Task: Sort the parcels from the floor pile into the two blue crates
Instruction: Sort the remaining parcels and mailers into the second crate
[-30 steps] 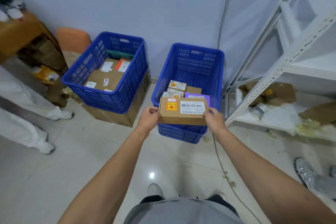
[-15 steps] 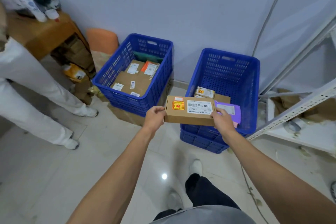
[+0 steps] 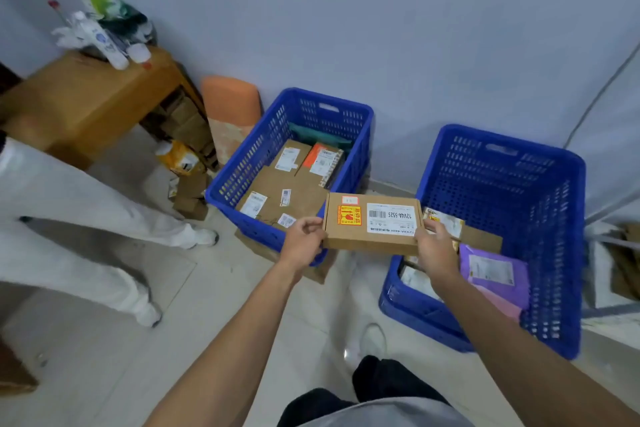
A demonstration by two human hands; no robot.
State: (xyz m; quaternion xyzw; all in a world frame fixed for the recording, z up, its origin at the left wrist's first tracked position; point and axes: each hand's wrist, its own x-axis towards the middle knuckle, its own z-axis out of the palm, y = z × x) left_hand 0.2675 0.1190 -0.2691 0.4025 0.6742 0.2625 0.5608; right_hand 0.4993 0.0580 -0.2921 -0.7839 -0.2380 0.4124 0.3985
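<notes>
**One parcel swings from the right crate toward the left**

One brown cardboard parcel (image 3: 372, 224), with a white barcode label and a red-and-yellow sticker on top, is held level in the air between the two crates. Its left edge overlaps the near right corner of the left crate (image 3: 242, 163), and its right edge reaches the left side of the right crate (image 3: 554, 218). A second ago it hung directly in front of the right crate's near rim. Half a second ago it had already slid partway left, and now it has gone further.

Both grips are clamped on it. The left hand (image 3: 303, 244) pinches the left edge with the thumb on top, and the right hand (image 3: 437, 253) holds the right edge the same way. Neither hold has changed across the three moments.

The shift suggests the choice has been made: this parcel seems bound for the left crate, where flat brown boxes (image 3: 287, 191) already lie, and not for the right one with its purple mailer (image 3: 495, 270) and small packets. It is not yet over the opening, so the drop is still to come.

The view has swung left as well, bringing more of a person in white trousers (image 3: 86, 204) on the floor (image 3: 242, 288) and a cluttered tabletop (image 3: 90, 97) into sight.
</notes>
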